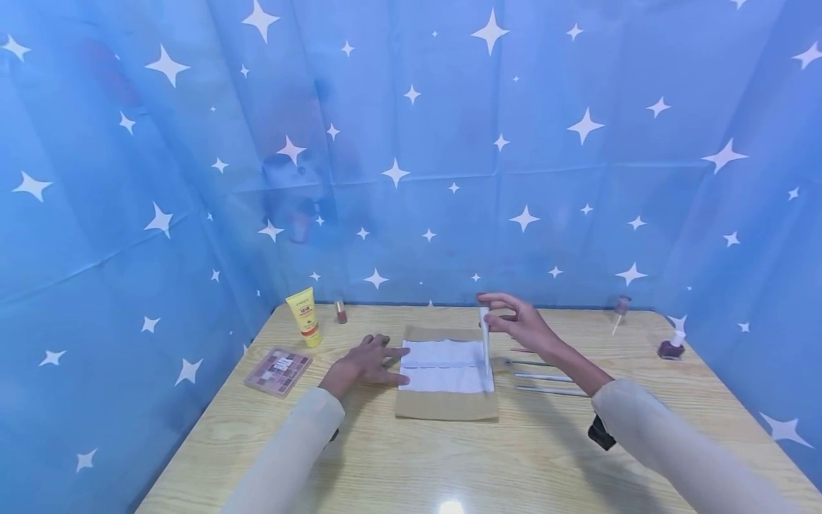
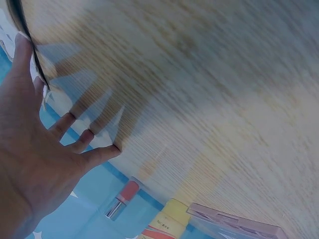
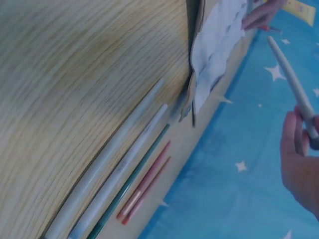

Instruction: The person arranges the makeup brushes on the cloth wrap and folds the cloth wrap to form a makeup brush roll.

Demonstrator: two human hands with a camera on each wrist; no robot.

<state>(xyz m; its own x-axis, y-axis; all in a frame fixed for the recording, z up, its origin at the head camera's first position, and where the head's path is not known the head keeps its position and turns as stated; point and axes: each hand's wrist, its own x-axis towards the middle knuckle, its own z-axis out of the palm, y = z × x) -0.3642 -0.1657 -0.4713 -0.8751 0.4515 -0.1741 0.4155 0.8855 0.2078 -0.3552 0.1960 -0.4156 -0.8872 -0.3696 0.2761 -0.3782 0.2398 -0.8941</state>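
Observation:
A brown case (image 1: 446,407) lies unfolded on the table, with a white, two-banded lining (image 1: 446,380) on top. My left hand (image 1: 367,363) spreads its fingers at the lining's left edge; in the left wrist view its thumb touches the case's side. My right hand (image 1: 523,327) pinches a slim white tapered stick (image 1: 486,346) by its upper end. That stick stands nearly upright over the lining's right edge; whether its lower tip touches cannot be told. Right of the case lie several slender sticks, white (image 3: 104,159), green (image 3: 132,179) and reddish (image 3: 145,183).
At the left are an eyeshadow palette (image 1: 278,371), an upright yellow tube (image 1: 305,318) and a small red bottle (image 1: 340,312). A dark nail polish bottle (image 1: 671,348) stands at the right. Behind the wooden table (image 1: 411,464) hangs a blue starred curtain (image 1: 411,143).

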